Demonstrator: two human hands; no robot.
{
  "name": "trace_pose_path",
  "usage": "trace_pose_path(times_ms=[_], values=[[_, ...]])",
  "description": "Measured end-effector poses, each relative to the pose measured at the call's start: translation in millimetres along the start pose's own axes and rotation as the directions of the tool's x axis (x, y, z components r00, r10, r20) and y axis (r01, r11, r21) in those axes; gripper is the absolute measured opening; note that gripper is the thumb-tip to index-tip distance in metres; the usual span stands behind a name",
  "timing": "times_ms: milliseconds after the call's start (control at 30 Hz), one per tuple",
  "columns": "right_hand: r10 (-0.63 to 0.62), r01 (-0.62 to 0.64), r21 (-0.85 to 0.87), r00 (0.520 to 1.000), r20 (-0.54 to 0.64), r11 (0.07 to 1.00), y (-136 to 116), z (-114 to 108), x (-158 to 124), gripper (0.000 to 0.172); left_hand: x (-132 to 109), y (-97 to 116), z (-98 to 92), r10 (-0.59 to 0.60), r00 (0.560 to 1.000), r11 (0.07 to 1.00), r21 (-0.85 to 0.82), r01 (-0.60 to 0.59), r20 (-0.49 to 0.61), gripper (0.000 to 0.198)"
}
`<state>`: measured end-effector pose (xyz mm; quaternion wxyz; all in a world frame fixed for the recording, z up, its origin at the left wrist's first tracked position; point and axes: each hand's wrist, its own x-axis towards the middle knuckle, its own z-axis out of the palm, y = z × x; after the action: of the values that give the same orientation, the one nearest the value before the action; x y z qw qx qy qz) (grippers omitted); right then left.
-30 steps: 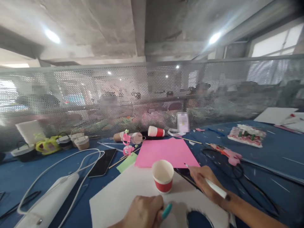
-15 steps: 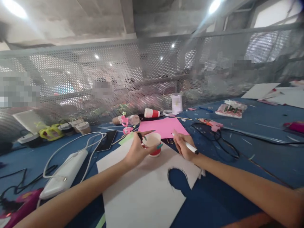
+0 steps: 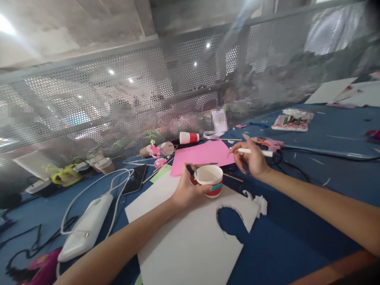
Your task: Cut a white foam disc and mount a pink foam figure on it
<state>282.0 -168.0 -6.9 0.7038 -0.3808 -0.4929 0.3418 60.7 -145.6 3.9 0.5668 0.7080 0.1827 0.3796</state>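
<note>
My left hand (image 3: pixel 186 190) is wrapped round a small red and white paper cup (image 3: pixel 209 180) that stands on a large white sheet (image 3: pixel 184 233) with a round piece cut out of its right edge. A teal-tipped tool shows between the fingers against the cup. My right hand (image 3: pixel 251 158) is raised above the blue table, fingers pinched on a white pen (image 3: pixel 253 151) held level. A pink sheet of paper (image 3: pixel 202 155) lies just behind the cup.
A perforated metal screen (image 3: pixel 148 99) closes the far side of the blue table (image 3: pixel 311 221). To the left lie a black phone (image 3: pixel 135 179), a white power bank (image 3: pixel 87 225) with cables, and small pots. A fallen red cup (image 3: pixel 189 137), a pink glue gun (image 3: pixel 268 142) and black wires lie behind.
My right hand has lifted away from the cup, up and to the right, turning the pen level. My left hand keeps its hold on the cup. The view has tilted further down.
</note>
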Motion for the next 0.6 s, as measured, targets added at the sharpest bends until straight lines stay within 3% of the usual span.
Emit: trace_pose_path(times_ms=[67, 133, 233, 367, 600], values=[[0.108, -0.114, 0.064, 0.989, 0.100, 0.991, -8, -4, 2, 0.061, -1, -1, -0.8, 0.003, 1.000, 1.000, 0.001, -0.003, 0.031, 0.060], [0.123, -0.136, 0.093, 0.984, 0.131, 0.986, -13, -7, 4, 0.052, -1, -2, -0.9, 0.015, 0.999, 1.000, 0.023, -0.017, 0.048, 0.059], [0.090, -0.101, 0.095, 0.990, 0.113, 0.990, -16, -12, 7, 0.033, -1, -4, -1.1, 0.024, 1.000, 0.997, 0.073, -0.025, 0.020, 0.059], [0.106, -0.109, 0.073, 0.994, 0.040, 0.991, -15, -14, 9, 0.027, -1, -7, -2.6, 0.009, 0.999, 0.993, 0.119, -0.004, -0.035, 0.061], [0.115, -0.115, 0.091, 0.993, 0.002, 0.989, -7, -15, 10, 0.023, 2, -13, -6.2, 0.034, 0.998, 0.999, 0.027, -0.036, 0.058, 0.054]])
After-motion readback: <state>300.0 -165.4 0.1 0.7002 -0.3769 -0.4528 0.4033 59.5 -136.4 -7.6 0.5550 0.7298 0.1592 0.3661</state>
